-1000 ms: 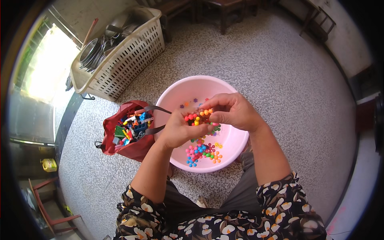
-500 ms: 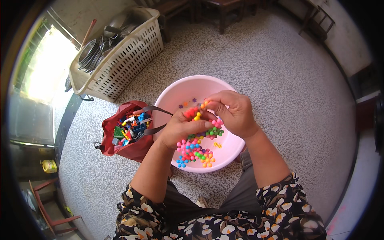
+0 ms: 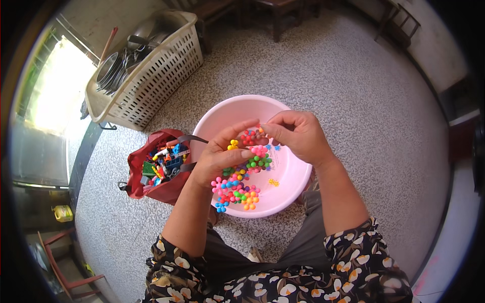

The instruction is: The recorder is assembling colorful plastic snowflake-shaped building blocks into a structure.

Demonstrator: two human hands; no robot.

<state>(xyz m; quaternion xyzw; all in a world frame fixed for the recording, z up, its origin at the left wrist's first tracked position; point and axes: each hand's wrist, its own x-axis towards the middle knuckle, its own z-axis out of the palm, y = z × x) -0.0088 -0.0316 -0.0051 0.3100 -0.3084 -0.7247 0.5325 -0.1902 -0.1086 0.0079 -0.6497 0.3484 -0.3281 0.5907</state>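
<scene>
My left hand (image 3: 218,155) is closed around a linked cluster of colourful ball-tipped flower-shaped connector pieces (image 3: 235,185). The cluster hangs below the palm in pink, blue, green, yellow, red and orange. Fingers of my right hand (image 3: 302,137) pinch a small orange connector piece (image 3: 261,130) beside red ones at the left fingertips. Whether that piece is joined to the red ones I cannot tell. Both hands are over a pink basin (image 3: 216,120), where small yellow flower shapes (image 3: 273,183) and blue flower shapes (image 3: 273,148) show on the inside.
Left of the basin stands a red bag (image 3: 174,193) full of mixed toy bricks, its dark handle reaching over the basin rim. Beyond it, a white slotted basket (image 3: 160,76) holds metal pans. Wooden furniture (image 3: 277,15) lines the far wall; a reddish chair frame (image 3: 55,257) is at lower left.
My left hand has shifted slightly left with the cluster, its fingers straighter, so more red balls show. The right hand has lowered a little and turned, still pinching at the left fingertips.
</scene>
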